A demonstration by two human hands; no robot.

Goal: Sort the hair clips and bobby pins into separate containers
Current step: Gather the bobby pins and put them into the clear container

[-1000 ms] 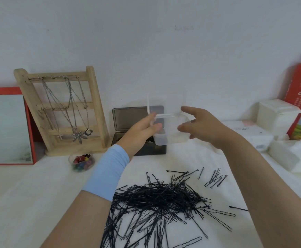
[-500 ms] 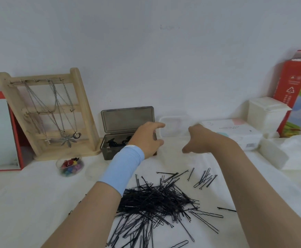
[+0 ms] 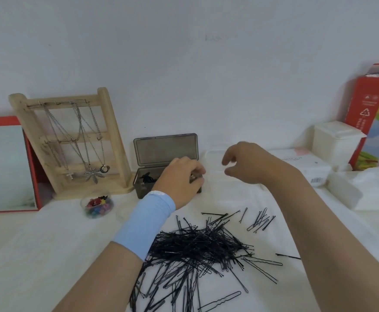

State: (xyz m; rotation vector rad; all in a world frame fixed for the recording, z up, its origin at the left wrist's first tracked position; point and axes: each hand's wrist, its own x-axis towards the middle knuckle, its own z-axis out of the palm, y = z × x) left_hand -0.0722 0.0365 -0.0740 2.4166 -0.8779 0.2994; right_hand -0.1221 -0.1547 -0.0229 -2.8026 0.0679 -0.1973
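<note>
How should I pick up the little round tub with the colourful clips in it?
Hold the round tub by its clear side wall, with fingers and thumb on opposite sides, coming from above and the front. It stands upright and looks open on top, so tilting it would likely spill the clips. The wooden stand sits close behind it, which leaves little room there.
</note>
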